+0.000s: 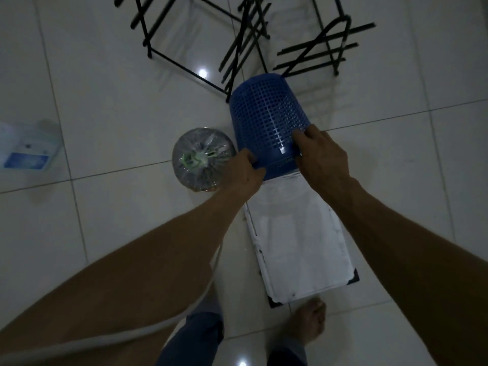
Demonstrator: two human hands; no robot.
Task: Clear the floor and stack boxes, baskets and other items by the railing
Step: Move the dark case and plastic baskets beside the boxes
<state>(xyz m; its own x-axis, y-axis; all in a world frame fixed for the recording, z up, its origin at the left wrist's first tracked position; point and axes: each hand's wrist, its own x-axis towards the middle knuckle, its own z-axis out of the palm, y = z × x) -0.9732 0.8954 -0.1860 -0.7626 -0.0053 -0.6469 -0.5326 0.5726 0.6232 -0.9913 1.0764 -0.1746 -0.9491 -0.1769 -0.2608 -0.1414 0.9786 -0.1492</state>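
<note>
A blue mesh plastic basket is held tilted above the white tiled floor, its rim toward me. My left hand grips the rim on its left side, fingers curled round the edge. On the basket's right side my right hand grips the mesh wall near the rim. Under the basket's near end lies a flat white board with dark corners. A round item wrapped in clear plastic with a green part inside sits on the floor just left of the basket.
Black metal racks lie on the tiles behind the basket. A pale box with a blue label rests at the far left. My bare foot stands just below the white board.
</note>
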